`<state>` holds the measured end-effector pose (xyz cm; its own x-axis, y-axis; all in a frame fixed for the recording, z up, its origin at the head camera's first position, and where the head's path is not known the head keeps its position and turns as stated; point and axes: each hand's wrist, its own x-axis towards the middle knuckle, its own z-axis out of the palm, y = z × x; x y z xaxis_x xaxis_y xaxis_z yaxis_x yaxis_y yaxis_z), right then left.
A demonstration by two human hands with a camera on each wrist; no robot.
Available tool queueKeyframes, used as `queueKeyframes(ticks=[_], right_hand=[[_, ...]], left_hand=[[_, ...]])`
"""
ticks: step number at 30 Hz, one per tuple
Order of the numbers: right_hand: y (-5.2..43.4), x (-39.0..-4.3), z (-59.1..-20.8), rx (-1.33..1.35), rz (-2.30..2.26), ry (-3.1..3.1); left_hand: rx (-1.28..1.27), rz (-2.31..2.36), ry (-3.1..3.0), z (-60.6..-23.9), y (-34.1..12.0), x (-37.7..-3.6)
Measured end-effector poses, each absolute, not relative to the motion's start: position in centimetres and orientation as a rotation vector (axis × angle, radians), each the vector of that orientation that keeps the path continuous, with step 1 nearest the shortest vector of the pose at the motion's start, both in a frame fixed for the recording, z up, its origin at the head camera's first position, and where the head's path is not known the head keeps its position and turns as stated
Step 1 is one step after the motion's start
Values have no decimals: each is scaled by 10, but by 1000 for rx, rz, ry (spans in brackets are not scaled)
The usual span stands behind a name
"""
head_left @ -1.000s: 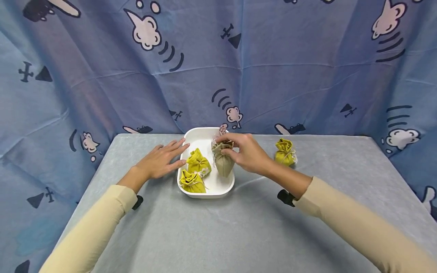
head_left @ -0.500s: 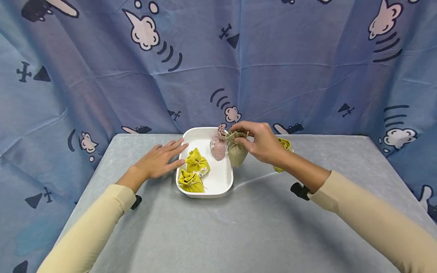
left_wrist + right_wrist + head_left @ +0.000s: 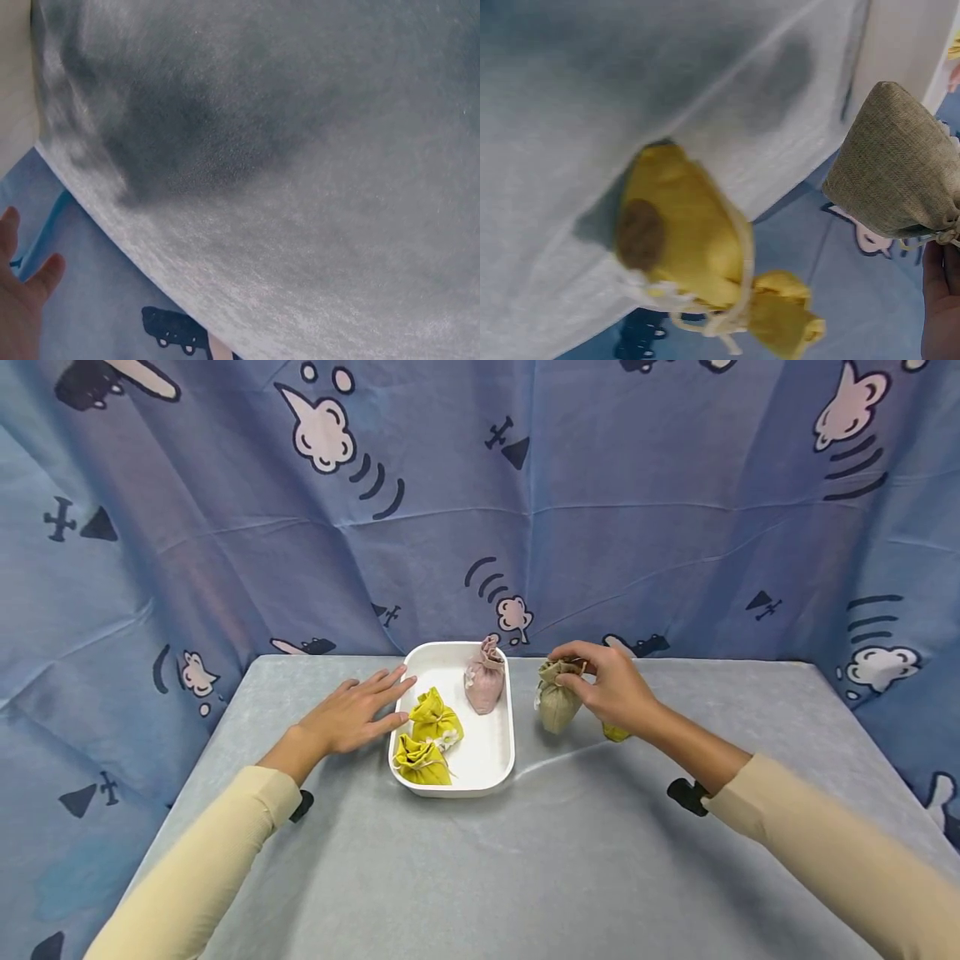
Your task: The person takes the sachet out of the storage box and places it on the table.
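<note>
Two hands: both over the grey tabletop (image 3: pixel 480 860), one on each side of the white tray (image 3: pixel 501 768).
Right hand (image 3: pixel 615 689): fingers pinch the tied neck of the tan pouch (image 3: pixel 557 703), which hangs upright under them, just right of the tray, its base at the tabletop.
Left hand (image 3: pixel 348 714): flat, fingers straight, palm down on the tabletop, fingertips just beside the tray's left rim; holds nothing.
Yellow pouch by right hand (image 3: pixel 697 255): lying on the tabletop just behind the right wrist, mostly hidden in the head view.
Tray contents: two yellow pouches (image 3: pixel 427 739) nearest the left hand's fingertips; pink pouch (image 3: pixel 483 677) at the far corner, between the hands.
</note>
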<state>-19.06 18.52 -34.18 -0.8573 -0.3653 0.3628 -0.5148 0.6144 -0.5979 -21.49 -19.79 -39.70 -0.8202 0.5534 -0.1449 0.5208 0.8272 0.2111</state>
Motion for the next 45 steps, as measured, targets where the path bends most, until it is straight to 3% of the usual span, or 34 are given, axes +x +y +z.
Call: queueKeyframes(ticks=[25,45], right_hand=[[234,-199,-378,684,1006,-2700],[228,-199,-360,670,1033,-2792]], left_hand=[[821,244,2808,-399,-198,-215],[823,258,2813,-399,-198,-216]])
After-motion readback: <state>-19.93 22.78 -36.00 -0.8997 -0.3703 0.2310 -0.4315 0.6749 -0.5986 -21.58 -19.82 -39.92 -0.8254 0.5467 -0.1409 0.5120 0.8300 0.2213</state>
